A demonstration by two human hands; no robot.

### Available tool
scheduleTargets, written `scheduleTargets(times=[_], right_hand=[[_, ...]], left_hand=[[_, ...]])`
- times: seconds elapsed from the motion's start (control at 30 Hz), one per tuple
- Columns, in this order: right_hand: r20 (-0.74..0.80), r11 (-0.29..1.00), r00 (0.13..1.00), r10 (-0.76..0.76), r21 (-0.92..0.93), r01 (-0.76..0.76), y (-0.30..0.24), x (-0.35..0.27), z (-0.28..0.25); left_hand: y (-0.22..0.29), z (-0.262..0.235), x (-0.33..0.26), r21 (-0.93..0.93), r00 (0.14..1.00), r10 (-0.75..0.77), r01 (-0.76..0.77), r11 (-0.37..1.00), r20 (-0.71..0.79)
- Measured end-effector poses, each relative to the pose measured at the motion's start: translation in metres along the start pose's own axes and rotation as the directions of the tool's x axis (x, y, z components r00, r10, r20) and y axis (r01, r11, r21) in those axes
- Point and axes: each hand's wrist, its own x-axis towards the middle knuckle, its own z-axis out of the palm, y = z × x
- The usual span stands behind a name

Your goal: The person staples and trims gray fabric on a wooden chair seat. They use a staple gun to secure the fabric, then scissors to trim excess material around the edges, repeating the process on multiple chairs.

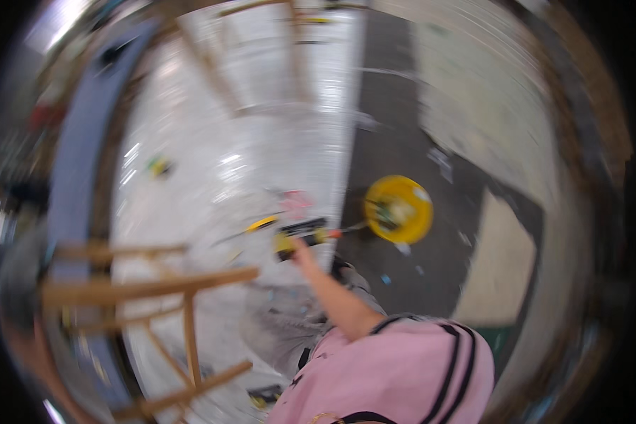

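The picture is heavily blurred by motion. My right hand (302, 249) reaches forward from a pink sleeve with black stripes and meets a black and yellow tool (302, 234) that lies at the edge of a white sheet (212, 162). The blur hides whether the fingers close on it. An orange tip sticks out of the tool toward a yellow bucket (398, 209) standing on the dark floor just to the right. A second yellow-handled tool (261, 225) and a small pink object (295, 201) lie beside the hand. My left hand is out of the picture.
A wooden frame of rungs (148, 288) stands at the lower left. A long blue-grey board (85, 141) runs up the left side. Wooden slats (212, 67) lie on the sheet farther away. A small yellow-green object (159, 167) lies on the sheet. A pale panel (498, 261) lies at the right.
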Motion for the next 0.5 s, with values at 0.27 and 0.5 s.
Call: scheduleTargets(times=[0.27, 0.5], right_hand=[[0.201, 0.986, 0.978, 0.062, 0.138, -0.091, -0.101, -0.124, 0.003], [0.502, 0.883, 0.733, -0.458, 0.165, 0.439, -0.152, -0.227, 0.087]], left_hand=[[0.081, -0.017, 0.012, 0.365, 0.986, 0.016, 0.045, 0.930, -0.163], [0.093, -0.030, -0.007, 0.309, 0.977, -0.004, 0.072, 0.948, -0.215]])
